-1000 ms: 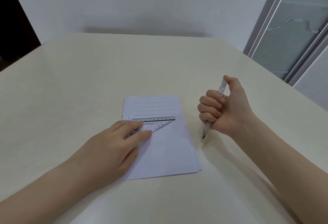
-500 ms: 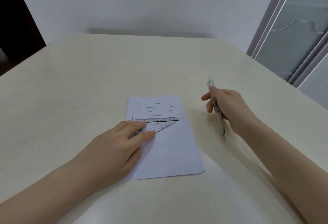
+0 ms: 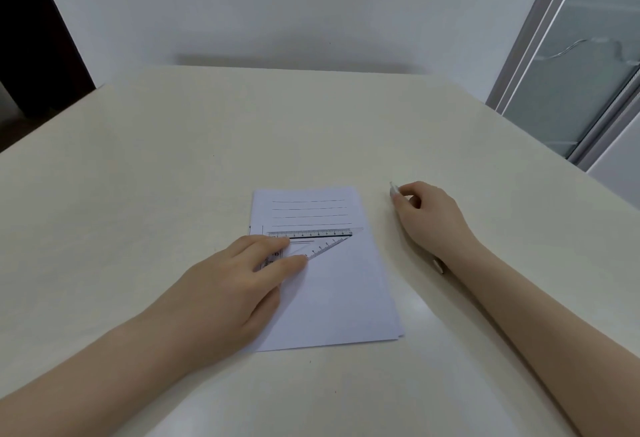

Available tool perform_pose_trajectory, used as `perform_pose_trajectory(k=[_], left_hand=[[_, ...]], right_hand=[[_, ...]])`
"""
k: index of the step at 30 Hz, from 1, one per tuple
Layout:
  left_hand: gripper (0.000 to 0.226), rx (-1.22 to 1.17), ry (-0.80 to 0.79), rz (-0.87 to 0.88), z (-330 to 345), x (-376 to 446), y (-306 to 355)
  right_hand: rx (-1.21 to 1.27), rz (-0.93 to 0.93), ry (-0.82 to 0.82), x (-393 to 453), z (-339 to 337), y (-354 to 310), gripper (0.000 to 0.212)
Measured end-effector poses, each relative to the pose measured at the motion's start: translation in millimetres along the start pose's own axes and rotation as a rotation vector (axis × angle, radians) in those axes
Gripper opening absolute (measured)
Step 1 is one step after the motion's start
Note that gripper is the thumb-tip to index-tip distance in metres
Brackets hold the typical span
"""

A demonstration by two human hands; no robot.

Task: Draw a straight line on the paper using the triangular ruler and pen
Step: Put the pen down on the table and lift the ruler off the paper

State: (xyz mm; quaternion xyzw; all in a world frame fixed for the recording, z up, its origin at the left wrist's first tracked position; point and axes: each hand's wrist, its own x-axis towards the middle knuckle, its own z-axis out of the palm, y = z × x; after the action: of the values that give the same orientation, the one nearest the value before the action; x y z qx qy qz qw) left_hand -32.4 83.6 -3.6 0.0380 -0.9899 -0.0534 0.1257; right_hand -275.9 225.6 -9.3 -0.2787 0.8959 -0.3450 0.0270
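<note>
A white sheet of paper (image 3: pixel 341 298) lies on the table, with several straight lines drawn across its top part. A clear triangular ruler (image 3: pixel 323 242) rests on it just below those lines, its long edge level. My left hand (image 3: pixel 239 280) presses flat on the ruler's left corner. To the right of the paper, my right hand (image 3: pixel 433 218) lies low on the table, fingers curled over the clear pen (image 3: pixel 393 190). The pen runs under the hand; its top end pokes out by the fingertips and its tip shows beside the wrist.
The cream table (image 3: pixel 173 177) reaches back to a white wall. A glass door with a metal frame (image 3: pixel 571 73) stands at the right. A dark opening (image 3: pixel 20 38) is at the far left.
My right hand turned from an upright fist around the pen to palm down, and lowered the pen flat onto the table right of the paper. The left hand and ruler stayed put.
</note>
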Motion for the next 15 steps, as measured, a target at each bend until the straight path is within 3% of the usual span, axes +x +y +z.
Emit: perform_pose_trajectory(k=[15], left_hand=[[0.046, 0.001, 0.006, 0.010, 0, 0, 1]], right_hand=[[0.049, -0.056, 0.060, 5, 1, 13, 0.026]])
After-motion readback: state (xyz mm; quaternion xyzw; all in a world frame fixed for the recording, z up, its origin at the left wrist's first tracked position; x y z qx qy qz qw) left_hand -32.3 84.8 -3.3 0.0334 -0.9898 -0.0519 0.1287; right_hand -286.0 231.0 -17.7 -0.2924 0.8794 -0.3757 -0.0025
